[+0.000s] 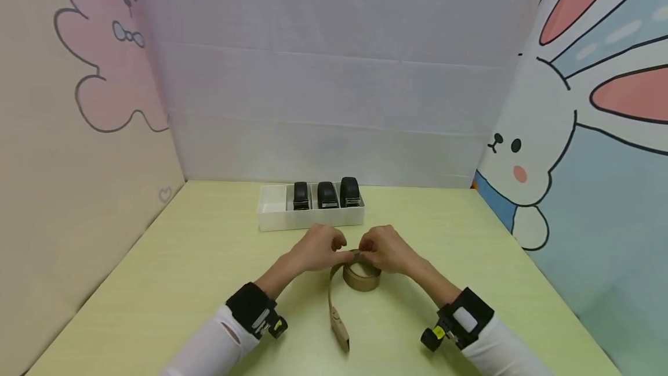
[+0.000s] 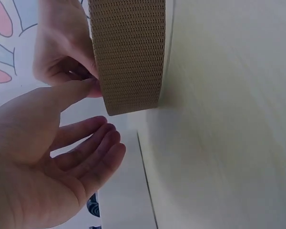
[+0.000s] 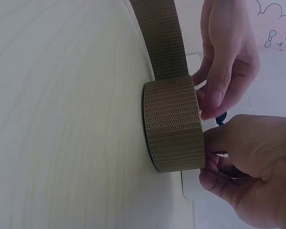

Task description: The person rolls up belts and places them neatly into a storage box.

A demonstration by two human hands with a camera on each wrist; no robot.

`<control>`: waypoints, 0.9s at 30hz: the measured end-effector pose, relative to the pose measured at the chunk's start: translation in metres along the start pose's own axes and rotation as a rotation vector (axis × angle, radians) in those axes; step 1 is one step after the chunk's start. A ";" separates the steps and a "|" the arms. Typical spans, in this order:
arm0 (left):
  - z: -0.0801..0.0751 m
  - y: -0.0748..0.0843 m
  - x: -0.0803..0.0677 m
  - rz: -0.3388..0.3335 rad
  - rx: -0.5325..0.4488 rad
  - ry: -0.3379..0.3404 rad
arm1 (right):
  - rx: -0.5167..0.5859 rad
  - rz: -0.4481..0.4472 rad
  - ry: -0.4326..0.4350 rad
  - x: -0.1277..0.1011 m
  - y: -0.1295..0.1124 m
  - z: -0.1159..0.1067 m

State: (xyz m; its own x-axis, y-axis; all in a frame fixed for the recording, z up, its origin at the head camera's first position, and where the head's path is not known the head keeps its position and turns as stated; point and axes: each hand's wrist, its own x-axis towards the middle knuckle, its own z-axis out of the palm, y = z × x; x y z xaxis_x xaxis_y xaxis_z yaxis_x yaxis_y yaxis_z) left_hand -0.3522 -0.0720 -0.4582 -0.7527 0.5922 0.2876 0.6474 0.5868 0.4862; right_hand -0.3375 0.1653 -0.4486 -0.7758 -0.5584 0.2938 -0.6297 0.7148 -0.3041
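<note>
- The left hand (image 1: 318, 248) and the right hand (image 1: 383, 250) meet over a tan webbing belt (image 1: 360, 276) lying on the counter (image 1: 182, 283).
- The belt is partly rolled into a coil directly beneath both hands; its loose tail runs toward the person and ends in a buckle (image 1: 340, 329).
- Left hand: thumb tip touches the coil's edge; the other fingers are relaxed and nearly straight, gripping nothing.
- Right hand: fingers are curled against the coil's outer edge, pinching it.
- Beyond the hands stands a white tray (image 1: 273, 216) holding three dark rolled belts (image 1: 327, 195); one compartment at its left end is vacant.
- Step in hand, as judged: rolling the belt, with the tail not yet wound.
- The next move likely calls for keeping the layers aligned and taut while the coil turns.
</note>
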 end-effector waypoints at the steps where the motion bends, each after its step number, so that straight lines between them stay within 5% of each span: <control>1: 0.002 -0.002 0.003 0.013 -0.010 -0.019 | 0.014 -0.005 -0.006 0.001 -0.001 0.001; 7: 0.007 -0.005 0.014 0.034 -0.048 -0.086 | 0.049 0.007 -0.015 0.003 -0.008 0.004; 15: 0.006 -0.001 0.012 -0.018 0.018 -0.048 | -0.041 0.008 0.029 -0.001 -0.021 0.005; 20: 0.003 -0.005 0.007 -0.059 0.062 -0.023 | -0.115 -0.002 0.096 -0.014 -0.058 0.004; 27: 0.001 -0.013 0.003 -0.106 0.052 0.003 | 0.045 0.052 -0.081 -0.028 -0.118 0.019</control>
State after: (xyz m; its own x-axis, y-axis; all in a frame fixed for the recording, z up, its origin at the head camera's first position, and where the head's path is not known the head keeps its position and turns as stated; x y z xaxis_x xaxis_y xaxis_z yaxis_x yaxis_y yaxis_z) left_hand -0.3623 -0.0772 -0.4644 -0.8173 0.5240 0.2395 0.5698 0.6736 0.4707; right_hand -0.2425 0.0885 -0.4384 -0.8071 -0.5545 0.2026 -0.5881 0.7253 -0.3579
